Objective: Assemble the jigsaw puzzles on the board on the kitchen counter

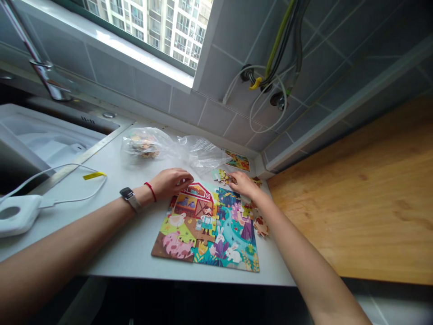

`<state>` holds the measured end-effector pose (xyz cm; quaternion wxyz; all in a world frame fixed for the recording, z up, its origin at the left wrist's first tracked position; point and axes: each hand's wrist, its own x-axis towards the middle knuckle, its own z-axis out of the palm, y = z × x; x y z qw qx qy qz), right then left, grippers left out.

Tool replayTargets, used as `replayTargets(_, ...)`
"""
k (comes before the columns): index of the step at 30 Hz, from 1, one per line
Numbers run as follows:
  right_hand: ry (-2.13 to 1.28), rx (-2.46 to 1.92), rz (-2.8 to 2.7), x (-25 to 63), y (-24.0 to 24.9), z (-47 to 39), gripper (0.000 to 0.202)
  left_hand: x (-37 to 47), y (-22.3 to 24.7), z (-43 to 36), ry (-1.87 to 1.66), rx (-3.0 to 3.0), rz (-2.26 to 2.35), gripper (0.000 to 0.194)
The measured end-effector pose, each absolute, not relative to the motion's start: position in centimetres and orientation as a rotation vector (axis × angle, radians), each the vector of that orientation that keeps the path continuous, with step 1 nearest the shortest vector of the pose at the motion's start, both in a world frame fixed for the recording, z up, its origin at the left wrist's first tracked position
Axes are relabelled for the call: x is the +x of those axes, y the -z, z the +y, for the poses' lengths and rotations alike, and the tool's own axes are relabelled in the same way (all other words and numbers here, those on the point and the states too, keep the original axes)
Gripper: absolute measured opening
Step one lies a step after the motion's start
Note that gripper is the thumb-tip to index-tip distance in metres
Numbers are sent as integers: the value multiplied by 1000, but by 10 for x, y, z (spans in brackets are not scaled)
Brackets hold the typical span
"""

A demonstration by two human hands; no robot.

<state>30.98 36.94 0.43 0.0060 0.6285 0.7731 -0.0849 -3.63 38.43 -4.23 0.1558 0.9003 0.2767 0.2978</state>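
While the left hand (174, 181), its fingers loosely curled, rests by the top left corner of a colourful farm-scene jigsaw puzzle (206, 230), the right hand (242, 184) has its fingertips at a small cluster of yellow-and-green cardboard pieces (220, 176) just beyond the puzzle's top edge. Whether either hand grips anything, I cannot tell. The puzzle lies flat on a white, smooth surface (125, 255). Beside its right edge sits a loose brown-and-cream piece (260, 225), near the right forearm. Behind the hands lies a crumpled clear plastic bag (203, 151) with more pieces (145, 146) inside.
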Motion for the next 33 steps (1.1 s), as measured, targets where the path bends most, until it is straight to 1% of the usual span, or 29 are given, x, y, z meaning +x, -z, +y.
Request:
replayTargets(2, 303, 1927, 2449, 306, -7, 374, 46, -36, 43, 385, -846, 2585, 790, 29)
replayTargets(6, 377, 1936, 2496, 302, -9, 380, 56, -35, 45, 385, -845, 2596, 788, 29)
replayTargets(7, 395, 1950, 2505, 302, -8, 381, 55, -35, 44, 385, -842, 2597, 785, 29)
replayTargets(10, 457, 2014, 2511, 303, -7, 383, 41, -35, 43, 385, -845, 2593, 784, 29)
replayTargets(12, 500, 2076, 2510, 307, -6, 382, 39, -35, 42, 384, -846, 2590, 784, 29)
replayTargets(14, 538, 2145, 2517, 311, -6, 379, 43, -35, 41, 384, -843, 2593, 784, 29)
replayTargets(19, 646, 2368, 2505, 322, -5, 370, 65, -34, 42, 384, -855, 2594, 764, 28)
replayTargets(21, 720, 2468, 2474, 325, -6, 366, 63, -34, 42, 384, -865, 2588, 760, 27)
replayTargets(24, 918, 2591, 2413, 327, -10, 355, 56, -34, 43, 385, -864, 2591, 768, 26)
replayTargets(29, 1389, 2684, 2243, 320, -19, 311, 46, -34, 37, 381, -846, 2611, 780, 28)
replayTargets(31, 1687, 2724, 2099, 314, -19, 288, 42, -33, 32, 377, -871, 2632, 754, 29)
replayTargets(33, 1941, 2714, 1968, 307, -17, 266, 48, -31, 27, 372, -902, 2660, 724, 31)
